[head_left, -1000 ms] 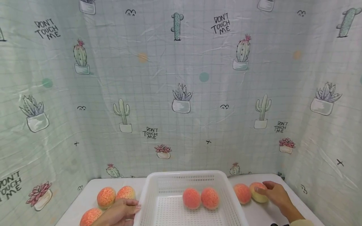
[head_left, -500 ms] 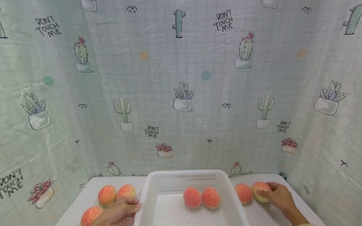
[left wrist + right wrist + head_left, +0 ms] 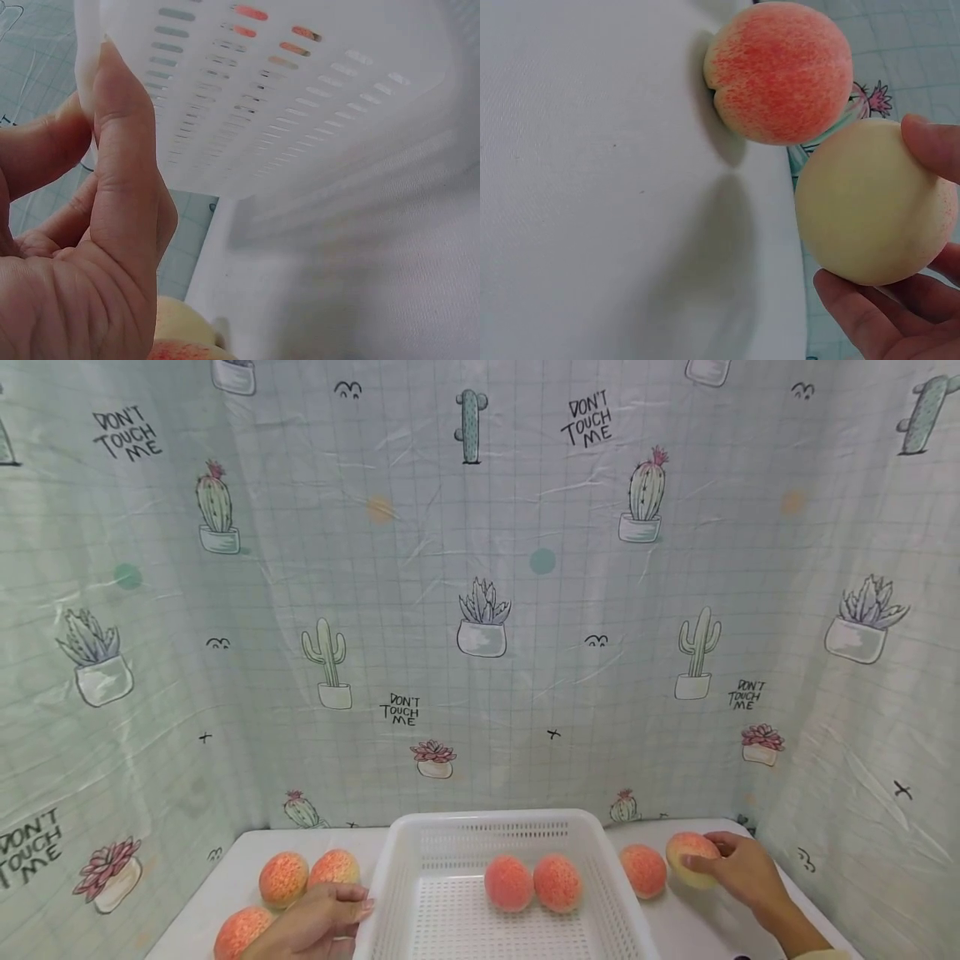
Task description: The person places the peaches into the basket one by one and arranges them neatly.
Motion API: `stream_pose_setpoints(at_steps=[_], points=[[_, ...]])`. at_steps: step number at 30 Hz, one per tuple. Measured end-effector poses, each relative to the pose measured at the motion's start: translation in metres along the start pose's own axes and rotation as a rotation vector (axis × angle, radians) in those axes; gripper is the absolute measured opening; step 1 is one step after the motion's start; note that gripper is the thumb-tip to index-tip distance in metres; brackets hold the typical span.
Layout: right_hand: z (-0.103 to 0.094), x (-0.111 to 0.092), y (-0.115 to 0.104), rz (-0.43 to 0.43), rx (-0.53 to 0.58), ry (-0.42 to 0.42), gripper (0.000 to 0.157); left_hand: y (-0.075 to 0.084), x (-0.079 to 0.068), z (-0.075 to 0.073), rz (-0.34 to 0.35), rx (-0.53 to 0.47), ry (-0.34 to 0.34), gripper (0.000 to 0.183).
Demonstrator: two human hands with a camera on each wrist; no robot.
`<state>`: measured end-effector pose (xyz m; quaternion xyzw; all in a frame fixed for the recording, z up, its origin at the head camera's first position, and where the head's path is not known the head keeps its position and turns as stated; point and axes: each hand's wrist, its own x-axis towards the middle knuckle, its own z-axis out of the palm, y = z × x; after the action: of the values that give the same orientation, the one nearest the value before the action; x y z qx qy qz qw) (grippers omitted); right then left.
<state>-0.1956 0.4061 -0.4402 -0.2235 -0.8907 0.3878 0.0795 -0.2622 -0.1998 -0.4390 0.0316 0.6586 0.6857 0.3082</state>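
My right hand (image 3: 742,870) grips a yellow and red peach (image 3: 694,860) between thumb and fingers. In the right wrist view the held peach (image 3: 874,202) shows its pale yellow underside, raised off the table with a shadow below. Another peach (image 3: 643,872) rests on the table beside it, redder on top. With thumb and fingers my left hand (image 3: 318,922) pinches the left rim of a white plastic basket (image 3: 491,817); the left wrist view shows the thumb (image 3: 124,142) on this rim. Inside the basket two peaches, one left (image 3: 508,883) and one right (image 3: 557,883), sit side by side.
Left of the basket several peaches lie on the white table (image 3: 217,877), one (image 3: 283,879) behind my left hand, another (image 3: 243,932) nearer the front. A cactus-print curtain (image 3: 480,693) encloses the table at the back and both sides.
My right hand has lifted the peach a little off the table. My left hand keeps its place on the basket rim, and the basket and other peaches stay put.
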Motion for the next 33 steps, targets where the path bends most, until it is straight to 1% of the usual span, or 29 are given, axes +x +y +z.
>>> stream_pose_setpoints(at_steps=[4, 6, 9, 13, 20, 25, 28, 33], points=[[-0.005, -0.003, -0.008, -0.018, -0.004, -0.014, 0.098, 0.001, 0.001, -0.001, -0.001, 0.016, 0.006, 0.033], [-0.006, -0.005, -0.012, -0.041, -0.009, -0.019, 0.098, 0.000, 0.000, -0.002, 0.000, 0.018, 0.008, 0.033], [-0.008, -0.008, -0.019, -0.075, -0.014, -0.027, 0.097, -0.001, 0.000, -0.002, 0.011, 0.004, -0.008, 0.034], [-0.010, -0.013, -0.029, -0.124, -0.009, -0.046, 0.091, -0.002, 0.000, -0.002, 0.027, -0.020, -0.028, 0.033], [-0.011, -0.023, -0.052, -0.164, 0.007, -0.089, 0.086, -0.002, -0.002, -0.001, 0.051, -0.045, -0.070, 0.027], [-0.011, -0.033, -0.070, -0.186, 0.026, -0.118, 0.078, -0.001, -0.002, -0.001, 0.040, -0.045, -0.052, 0.029], [-0.010, -0.040, -0.080, -0.217, 0.041, -0.132, 0.072, -0.001, -0.002, -0.001, 0.031, -0.056, -0.038, 0.030], [-0.005, -0.049, -0.096, -0.253, 0.089, -0.175, 0.067, -0.001, -0.002, -0.001, 0.029, -0.055, -0.040, 0.030]])
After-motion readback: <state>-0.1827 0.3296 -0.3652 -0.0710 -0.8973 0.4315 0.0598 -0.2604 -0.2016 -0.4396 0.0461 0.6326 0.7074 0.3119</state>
